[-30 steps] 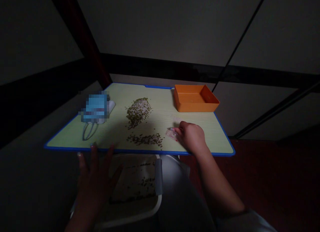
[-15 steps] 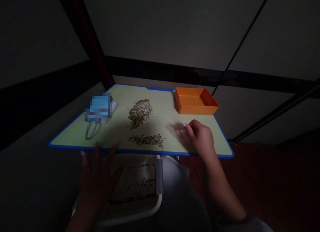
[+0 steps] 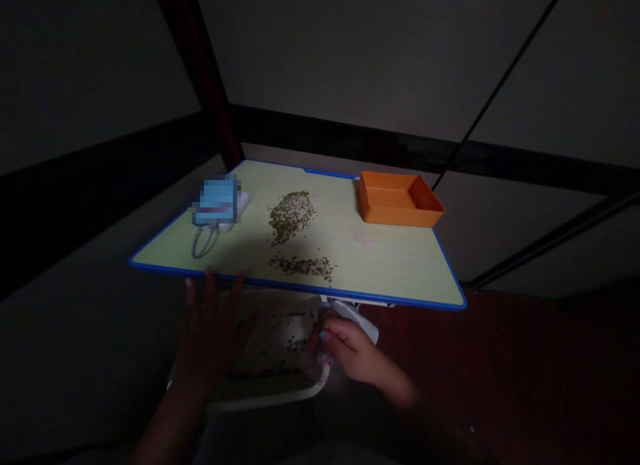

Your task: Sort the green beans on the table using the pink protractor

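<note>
My right hand [image 3: 353, 350] is closed in a pinch at the right rim of a pale basin [image 3: 280, 399] below the table edge. It grips a blurred, see-through plastic piece [image 3: 314, 363] with small pink marks, whose exact kind I cannot make out. Spread fingers mark my left hand [image 3: 213, 331], open over the basin's left side, with its fingertips close to the table's front edge. Dark grains lie inside the basin. On the table sits a mound of green and whitish grains [image 3: 293, 215]. Nearer to me runs a loose strip of darker grains [image 3: 303, 266].
The pale-topped, blue-edged folding table [image 3: 400, 268] stands in front of me. An orange open box [image 3: 400, 216] is at its back right, beside a faint patch of whitish grains [image 3: 363, 238]. At the left lies a blurred-out blue item [image 3: 217, 201] with a looped cord.
My right hand has moved from the table's right side down and left to the basin, with the plastic piece still in it. The view has shifted slightly; my left hand stays spread.
</note>
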Tool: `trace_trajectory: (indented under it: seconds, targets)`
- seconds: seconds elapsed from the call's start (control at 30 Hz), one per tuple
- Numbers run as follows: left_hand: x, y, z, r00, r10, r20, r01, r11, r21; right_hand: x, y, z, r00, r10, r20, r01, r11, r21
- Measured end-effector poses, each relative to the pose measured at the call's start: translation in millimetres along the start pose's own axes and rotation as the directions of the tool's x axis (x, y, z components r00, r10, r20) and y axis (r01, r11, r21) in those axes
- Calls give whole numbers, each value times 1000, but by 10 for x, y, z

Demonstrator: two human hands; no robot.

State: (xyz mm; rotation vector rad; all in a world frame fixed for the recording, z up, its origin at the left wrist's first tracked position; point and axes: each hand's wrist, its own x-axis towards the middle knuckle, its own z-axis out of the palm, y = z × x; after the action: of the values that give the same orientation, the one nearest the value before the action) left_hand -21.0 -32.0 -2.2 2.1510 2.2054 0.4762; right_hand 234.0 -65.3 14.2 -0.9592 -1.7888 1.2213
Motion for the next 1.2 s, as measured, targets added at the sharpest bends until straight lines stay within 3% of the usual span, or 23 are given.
trace_trajectory:
  seconds: [0.1,0.27,0.5,0.7,0.8,0.93,1.2]
  targets:
    - [34,-76,-10,995,57,-80,-64,994,-92,93,16,-26,996,-36,84,38,999,-31]
    - [138,-257,-210,976,-211,58,218,955,-201,190,66,-58,984,-29,178,52,991,-125]
    - [35,-511,-308,905,-346,247,358,934,-4,133,10,-9,989,-61,133,102,942,-321]
    - [-115,-361,-344,842,-382,380,346,924,162,68,-115,16,992,-45,121,94,892,-442]
    - [-149,-196,-403,820,-368,438,315,930,191,29,-202,-16,997,8,73,32,841,-541]
    - [-143,-22,-428,821,-286,494,250,958,141,-36,-300,-177,995,96,20,-70,838,-541]
    - [-24,51,-183,812,-124,570,205,976,-80,-173,-345,-438,965,264,-3,-221,804,-552]
